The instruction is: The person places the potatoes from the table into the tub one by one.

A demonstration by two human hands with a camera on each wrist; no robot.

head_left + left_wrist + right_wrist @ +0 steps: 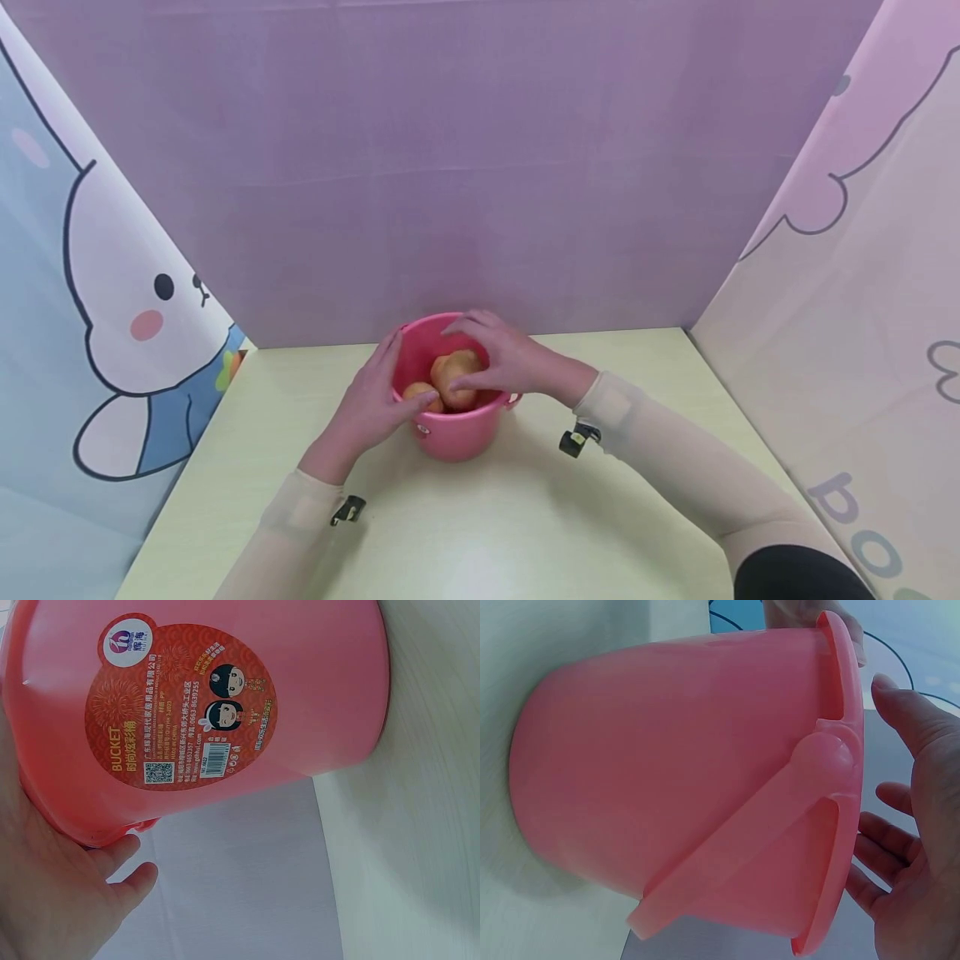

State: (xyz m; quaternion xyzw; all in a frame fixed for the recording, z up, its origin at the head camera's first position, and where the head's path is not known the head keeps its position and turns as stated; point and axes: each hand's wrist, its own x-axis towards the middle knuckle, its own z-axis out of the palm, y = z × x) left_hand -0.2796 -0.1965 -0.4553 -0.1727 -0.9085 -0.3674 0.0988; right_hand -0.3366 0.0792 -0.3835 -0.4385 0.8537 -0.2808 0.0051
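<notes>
A pink plastic bucket (457,437) stands upright on the table. Inside lie a few tan, rounded items that look like potatoes (459,379); one smaller potato-like item (420,393) sits at the left. My left hand (367,404) lies along the bucket's left rim, its fingers fairly straight and its thumb reaching over the mouth. Above the right part of the mouth is my right hand (510,354), thumb and fingers spread apart near the larger item. In the right wrist view, nothing shows between the right hand's thumb and fingers. The bucket's handle (735,836) hangs down.
The pale table (465,533) extends in front of the bucket and to both sides. A purple backdrop (465,167) rises just behind the bucket. Printed cloth panels stand at the left and right. A red label (180,709) is stuck on the bucket.
</notes>
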